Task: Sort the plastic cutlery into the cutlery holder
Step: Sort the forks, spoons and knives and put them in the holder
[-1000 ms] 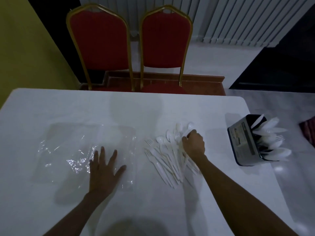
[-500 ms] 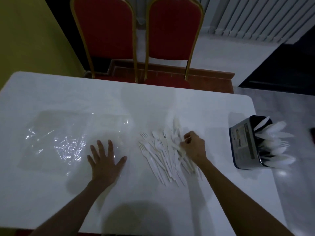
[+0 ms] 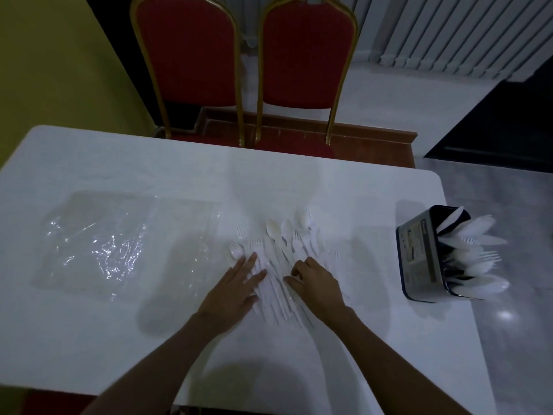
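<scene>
Two hands: both down on the pile, side by side, close but not touching.
Left hand (image 3: 236, 290): lay flat, fingers straight and slightly spread, pressed on the left part of the cutlery pile (image 3: 278, 284).
Right hand (image 3: 318, 287): fingers curled down onto the handles at the pile's right part; could not tell whether a piece was already pinched.
Pile: lay loose mid-table on the white table (image 3: 359, 339), with spoons (image 3: 273, 230) and forks (image 3: 240, 232) mixed at its far end.
Long axis: ran away from the person, handles near, heads far, fanned a little.
Cutlery holder (image 3: 419, 259): stood near the table's right edge, well apart from the pile, already stocked with white pieces (image 3: 475, 250) sticking out to the right.
Deciding relation: holder lay to the right of both hands, across the pieces' long axis; right hand nearer, left hand on the far side of the pile from it.
Next move, as judged: probably called for the right hand to lift a piece by its handle and carry it sideways to the right.
Elsewhere: clear plastic bag (image 3: 98, 244) lay flat to the left of the pile; two red chairs (image 3: 191, 49) stood beyond the far edge.
</scene>
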`<state>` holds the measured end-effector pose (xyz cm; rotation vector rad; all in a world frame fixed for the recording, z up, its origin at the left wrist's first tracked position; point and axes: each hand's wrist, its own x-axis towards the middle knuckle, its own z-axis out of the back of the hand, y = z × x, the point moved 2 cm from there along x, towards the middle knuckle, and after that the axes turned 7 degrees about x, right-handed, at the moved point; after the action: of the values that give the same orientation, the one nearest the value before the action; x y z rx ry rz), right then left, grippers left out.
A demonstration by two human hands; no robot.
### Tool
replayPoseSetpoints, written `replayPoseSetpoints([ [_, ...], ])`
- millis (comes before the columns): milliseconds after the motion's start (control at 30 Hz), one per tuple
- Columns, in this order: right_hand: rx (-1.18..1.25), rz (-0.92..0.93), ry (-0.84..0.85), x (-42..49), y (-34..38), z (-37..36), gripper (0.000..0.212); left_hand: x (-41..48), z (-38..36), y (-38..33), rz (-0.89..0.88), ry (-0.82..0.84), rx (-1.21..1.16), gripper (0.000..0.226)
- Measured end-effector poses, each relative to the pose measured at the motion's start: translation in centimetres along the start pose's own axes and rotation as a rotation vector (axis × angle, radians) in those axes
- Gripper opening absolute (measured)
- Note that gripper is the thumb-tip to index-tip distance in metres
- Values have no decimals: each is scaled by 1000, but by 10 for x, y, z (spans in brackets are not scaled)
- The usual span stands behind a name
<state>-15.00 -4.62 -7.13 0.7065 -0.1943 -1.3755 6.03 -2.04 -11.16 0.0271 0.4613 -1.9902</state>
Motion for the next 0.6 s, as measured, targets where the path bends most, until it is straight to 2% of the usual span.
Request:
replayPoseSetpoints([
  [167,-32,-118,6,13,8,-9,34,-4,11,6,-1,65,-49,61],
  [233,-65,-144,19,19,11,-13,28,-7,11,-3,37,1,-48,56],
  [300,-61,-174,34,23,10,-15,22,-10,11,-12,110,-136,-52,45],
  [400,-6,-240,58,28,7,-11,19,-11,15,-19,390,-296,-239,19],
  [467,30,-275,51,29,3,-7,24,-10,16,-18,602,-276,-378,25],
  [533,33,-292,45,29,-1,-2,29,-10,15,-14,732,-249,-464,31],
  [600,31,-298,15,28,-5,2,21,-9,16,-8,830,-229,-525,30],
])
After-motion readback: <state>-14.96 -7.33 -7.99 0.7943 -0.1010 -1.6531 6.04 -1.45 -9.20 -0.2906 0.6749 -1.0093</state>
